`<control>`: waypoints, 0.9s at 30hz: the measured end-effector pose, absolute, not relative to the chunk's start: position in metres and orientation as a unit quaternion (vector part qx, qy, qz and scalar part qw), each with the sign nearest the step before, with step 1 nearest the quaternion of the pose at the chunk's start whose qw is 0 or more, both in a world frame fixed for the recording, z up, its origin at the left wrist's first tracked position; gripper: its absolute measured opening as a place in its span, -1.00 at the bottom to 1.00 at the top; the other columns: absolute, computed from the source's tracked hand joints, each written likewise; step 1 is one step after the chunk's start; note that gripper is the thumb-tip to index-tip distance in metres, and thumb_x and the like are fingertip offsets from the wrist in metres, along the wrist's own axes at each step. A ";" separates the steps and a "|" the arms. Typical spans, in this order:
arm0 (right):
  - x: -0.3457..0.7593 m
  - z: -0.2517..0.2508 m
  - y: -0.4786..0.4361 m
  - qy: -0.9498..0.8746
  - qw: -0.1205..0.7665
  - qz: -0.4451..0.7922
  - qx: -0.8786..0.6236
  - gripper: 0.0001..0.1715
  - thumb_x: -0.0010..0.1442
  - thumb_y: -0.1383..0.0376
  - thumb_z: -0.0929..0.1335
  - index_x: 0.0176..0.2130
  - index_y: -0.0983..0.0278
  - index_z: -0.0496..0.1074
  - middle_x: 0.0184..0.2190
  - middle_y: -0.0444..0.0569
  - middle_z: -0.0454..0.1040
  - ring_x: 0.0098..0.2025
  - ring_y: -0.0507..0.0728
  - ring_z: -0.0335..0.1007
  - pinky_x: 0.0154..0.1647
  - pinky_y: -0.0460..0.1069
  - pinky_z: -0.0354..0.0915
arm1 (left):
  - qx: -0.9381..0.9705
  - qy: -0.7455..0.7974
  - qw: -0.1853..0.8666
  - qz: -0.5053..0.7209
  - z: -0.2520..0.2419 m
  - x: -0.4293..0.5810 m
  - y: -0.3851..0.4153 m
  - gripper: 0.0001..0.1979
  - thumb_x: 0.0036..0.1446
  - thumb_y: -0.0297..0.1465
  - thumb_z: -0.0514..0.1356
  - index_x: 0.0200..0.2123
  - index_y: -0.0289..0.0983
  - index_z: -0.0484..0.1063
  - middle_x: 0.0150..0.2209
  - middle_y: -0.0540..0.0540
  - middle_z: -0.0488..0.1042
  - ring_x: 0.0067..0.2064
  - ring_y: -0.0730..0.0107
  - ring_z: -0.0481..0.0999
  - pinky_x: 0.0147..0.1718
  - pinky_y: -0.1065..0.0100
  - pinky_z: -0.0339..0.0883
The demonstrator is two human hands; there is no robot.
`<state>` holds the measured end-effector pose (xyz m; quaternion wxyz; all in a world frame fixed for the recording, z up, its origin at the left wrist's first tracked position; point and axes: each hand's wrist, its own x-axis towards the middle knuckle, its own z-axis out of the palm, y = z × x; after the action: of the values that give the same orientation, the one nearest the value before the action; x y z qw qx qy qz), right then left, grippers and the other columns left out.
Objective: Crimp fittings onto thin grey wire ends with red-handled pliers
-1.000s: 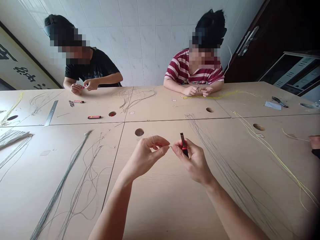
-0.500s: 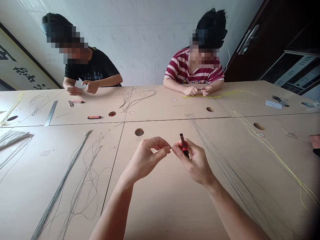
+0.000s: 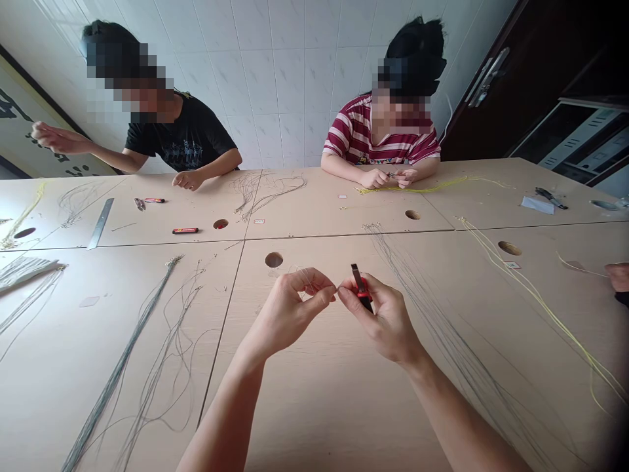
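My left hand (image 3: pixel 299 311) is closed in a pinch on a thin, pale cord whose loops show faintly over its fingers. My right hand (image 3: pixel 383 314) holds a small black and red tool (image 3: pixel 362 288), its dark tip pointing away from me. The fingertips of both hands nearly meet above the table's middle; what lies between them is too small to make out. Left of my hands lie a thick bundle of grey-green cords (image 3: pixel 132 341) and a looser bunch of thin cords (image 3: pixel 170 347). Long grey cords (image 3: pixel 422 295) run beside my right hand.
Across the table (image 3: pixel 304 426) sit a person in black (image 3: pixel 191 137) and a person in red stripes (image 3: pixel 358 128). A ruler (image 3: pixel 101 223), a red and black lighter (image 3: pixel 185 231), yellow cords (image 3: pixel 540 298) and round holes, one near my hands (image 3: pixel 274 259), are around. Another hand (image 3: pixel 620 276) shows at right.
The person in black has raised one hand out to the left and lowered the other toward the table. My hands have barely moved; the tool has tilted slightly.
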<state>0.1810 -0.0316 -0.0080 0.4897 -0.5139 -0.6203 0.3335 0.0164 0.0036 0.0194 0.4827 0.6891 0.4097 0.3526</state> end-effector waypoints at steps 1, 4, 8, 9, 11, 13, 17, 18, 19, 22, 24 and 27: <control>0.181 -0.008 -0.032 -0.621 0.489 0.332 -0.515 -0.78 0.26 0.20 0.30 -0.40 0.23 0.35 -0.48 -0.14 0.37 -0.45 0.01 0.25 -0.38 -0.06 0.18 | 0.690 0.411 0.482 0.350 0.020 0.017 0.003 -0.86 0.13 -0.51 0.16 -0.41 -0.25 0.51 -0.41 -0.04 0.54 -0.31 0.41 0.48 -0.27 0.43 0.32; 0.182 -0.008 -0.031 -0.622 0.489 0.328 -0.517 -0.78 0.26 0.20 0.31 -0.40 0.23 0.34 -0.49 -0.15 0.37 -0.46 0.00 0.24 -0.39 -0.07 0.18 | 0.692 0.420 0.479 0.340 0.021 0.017 0.003 -0.86 0.13 -0.51 0.15 -0.41 -0.26 0.51 -0.40 -0.03 0.55 -0.29 0.41 0.49 -0.24 0.41 0.32; 0.182 -0.007 -0.031 -0.620 0.487 0.328 -0.520 -0.77 0.26 0.19 0.31 -0.41 0.23 0.35 -0.50 -0.16 0.36 -0.46 -0.01 0.24 -0.40 -0.08 0.18 | 0.696 0.425 0.476 0.329 0.023 0.017 0.003 -0.86 0.13 -0.50 0.15 -0.40 -0.26 0.51 -0.39 -0.02 0.55 -0.27 0.39 0.49 -0.22 0.38 0.32; 0.182 -0.008 -0.031 -0.619 0.487 0.328 -0.521 -0.77 0.26 0.19 0.32 -0.41 0.23 0.35 -0.50 -0.16 0.36 -0.45 -0.01 0.24 -0.39 -0.08 0.19 | 0.698 0.425 0.475 0.327 0.023 0.017 0.003 -0.86 0.14 -0.50 0.15 -0.39 -0.26 0.51 -0.38 -0.02 0.55 -0.27 0.39 0.49 -0.21 0.38 0.32; 0.182 -0.008 -0.032 -0.618 0.488 0.326 -0.523 -0.77 0.26 0.19 0.32 -0.41 0.23 0.35 -0.50 -0.16 0.36 -0.45 -0.01 0.24 -0.38 -0.09 0.19 | 0.701 0.426 0.472 0.322 0.023 0.017 0.003 -0.86 0.15 -0.48 0.15 -0.39 -0.25 0.51 -0.38 -0.01 0.56 -0.26 0.39 0.49 -0.20 0.37 0.31; 0.182 -0.008 -0.032 -0.617 0.487 0.325 -0.525 -0.77 0.25 0.19 0.32 -0.41 0.24 0.35 -0.49 -0.16 0.36 -0.45 -0.02 0.23 -0.38 -0.09 0.19 | 0.706 0.430 0.467 0.315 0.023 0.017 0.003 -0.86 0.16 -0.45 0.15 -0.38 -0.25 0.52 -0.37 -0.01 0.56 -0.25 0.39 0.49 -0.20 0.36 0.31; 0.183 -0.009 -0.030 -0.612 0.489 0.328 -0.528 -0.77 0.25 0.18 0.33 -0.41 0.24 0.36 -0.50 -0.17 0.36 -0.45 -0.02 0.22 -0.39 -0.09 0.19 | 0.709 0.437 0.459 0.310 0.023 0.017 0.003 -0.84 0.19 -0.39 0.15 -0.38 -0.24 0.52 -0.37 -0.02 0.56 -0.25 0.38 0.48 -0.21 0.35 0.30; 0.183 -0.009 -0.030 -0.609 0.489 0.332 -0.528 -0.77 0.24 0.18 0.33 -0.41 0.24 0.37 -0.50 -0.17 0.36 -0.46 -0.02 0.22 -0.39 -0.09 0.19 | 0.709 0.436 0.459 0.310 0.024 0.017 0.004 -0.84 0.19 -0.38 0.15 -0.38 -0.25 0.52 -0.37 -0.02 0.57 -0.25 0.38 0.48 -0.22 0.35 0.30; 0.183 -0.009 -0.029 -0.607 0.489 0.341 -0.526 -0.77 0.24 0.17 0.34 -0.40 0.24 0.38 -0.50 -0.16 0.37 -0.46 -0.02 0.22 -0.39 -0.09 0.19 | 0.709 0.435 0.460 0.311 0.024 0.017 0.004 -0.83 0.19 -0.38 0.16 -0.38 -0.25 0.52 -0.37 -0.02 0.57 -0.25 0.38 0.48 -0.22 0.36 0.30; 0.186 -0.009 -0.029 -0.601 0.485 0.382 -0.508 -0.79 0.25 0.15 0.33 -0.33 0.23 0.43 -0.45 -0.14 0.41 -0.41 0.00 0.26 -0.34 -0.07 0.22 | 0.711 0.429 0.462 0.312 0.024 0.017 0.004 -0.82 0.21 -0.35 0.16 -0.39 -0.26 0.52 -0.36 -0.03 0.57 -0.25 0.39 0.48 -0.24 0.37 0.30; 0.188 -0.009 -0.029 -0.593 0.484 0.407 -0.498 -0.78 0.25 0.13 0.33 -0.29 0.22 0.45 -0.44 -0.13 0.41 -0.39 0.01 0.26 -0.34 -0.06 0.22 | 0.713 0.428 0.458 0.313 0.024 0.016 0.004 -0.80 0.22 -0.32 0.15 -0.38 -0.25 0.52 -0.37 -0.02 0.57 -0.27 0.41 0.47 -0.28 0.39 0.30; 0.191 -0.009 -0.029 -0.587 0.479 0.423 -0.498 -0.75 0.24 0.10 0.33 -0.30 0.22 0.46 -0.48 -0.14 0.33 -0.41 0.02 0.20 -0.39 -0.06 0.17 | 0.720 0.428 0.448 0.314 0.025 0.014 0.005 -0.80 0.22 -0.31 0.16 -0.38 -0.24 0.52 -0.38 -0.01 0.56 -0.30 0.44 0.46 -0.34 0.42 0.28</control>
<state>0.1911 -0.0292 -0.0093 0.4794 -0.4975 -0.5865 0.4226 0.0141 0.0045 0.0246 0.4477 0.7197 0.4276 0.3144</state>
